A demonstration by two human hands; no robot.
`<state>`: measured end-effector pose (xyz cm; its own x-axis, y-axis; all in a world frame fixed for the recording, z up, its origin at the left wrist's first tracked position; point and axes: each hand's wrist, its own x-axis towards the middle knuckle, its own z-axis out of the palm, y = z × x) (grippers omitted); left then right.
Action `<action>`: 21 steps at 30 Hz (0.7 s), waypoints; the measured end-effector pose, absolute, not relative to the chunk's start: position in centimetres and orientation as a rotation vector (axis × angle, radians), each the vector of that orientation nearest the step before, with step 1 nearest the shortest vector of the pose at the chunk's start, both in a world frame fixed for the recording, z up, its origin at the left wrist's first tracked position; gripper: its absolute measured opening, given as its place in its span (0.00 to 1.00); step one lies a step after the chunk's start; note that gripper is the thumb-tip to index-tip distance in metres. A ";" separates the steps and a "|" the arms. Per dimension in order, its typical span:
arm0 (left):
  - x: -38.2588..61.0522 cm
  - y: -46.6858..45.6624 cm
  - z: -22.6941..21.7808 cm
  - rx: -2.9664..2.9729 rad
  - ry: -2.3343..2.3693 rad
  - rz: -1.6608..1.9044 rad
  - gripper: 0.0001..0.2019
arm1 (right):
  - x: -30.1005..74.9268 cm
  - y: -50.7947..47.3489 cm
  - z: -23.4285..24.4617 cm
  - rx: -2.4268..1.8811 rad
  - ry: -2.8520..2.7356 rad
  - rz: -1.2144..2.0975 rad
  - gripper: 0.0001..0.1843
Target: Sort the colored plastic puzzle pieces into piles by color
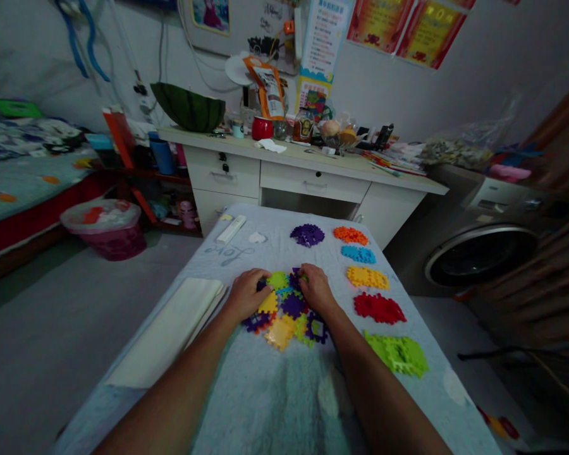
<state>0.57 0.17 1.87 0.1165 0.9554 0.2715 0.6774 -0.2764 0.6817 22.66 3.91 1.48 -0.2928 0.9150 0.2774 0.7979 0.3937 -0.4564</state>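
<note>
The tile cluster (294, 306), mixed colours, lies between the two hands. Right of the cluster, colour-sorted piles, the red pile (379, 308) among them, line the table's edge. Beyond it sits the purple pile (308, 235); left, a folded white item (173, 332); nearside, tablecloth (279, 392) between the forearms. Left hand (247, 292) and right hand (317, 289): fingers part-curled, touching the cluster's sides; whether pinching tiles, cannot tell.

I saw the left hand (249, 293) and right hand (317, 289) touching opposite sides of a multicoloured cluster of interlocking plastic tiles (281, 332) on the cloth-covered table (227, 398). Beyond it I had a purple pile (307, 235); along the right lay an orange pile (351, 236), blue pile (358, 254), yellow pile (367, 277), red pile (379, 308) and green pile (397, 354).
</note>
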 end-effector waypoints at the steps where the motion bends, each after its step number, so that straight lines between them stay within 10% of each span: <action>1: 0.6 0.1 1.9 2.009 1.589 0.965 0.12 | 22.6 3.9 1.4 -1.468 -2.147 0.327 0.11; 8: 0.6 0.1 2.0 2.034 1.590 0.949 0.11 | 22.6 3.7 1.1 -1.513 -2.074 0.293 0.21; 21: 0.5 0.2 1.8 2.027 1.584 0.951 0.11 | 22.7 3.4 2.2 -1.420 -1.982 0.272 0.11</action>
<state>0.50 0.21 1.76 0.1280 0.9549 0.2678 0.6857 -0.2803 0.6718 22.73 3.37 2.20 -0.1782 0.8992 0.3996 0.7582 0.3844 -0.5267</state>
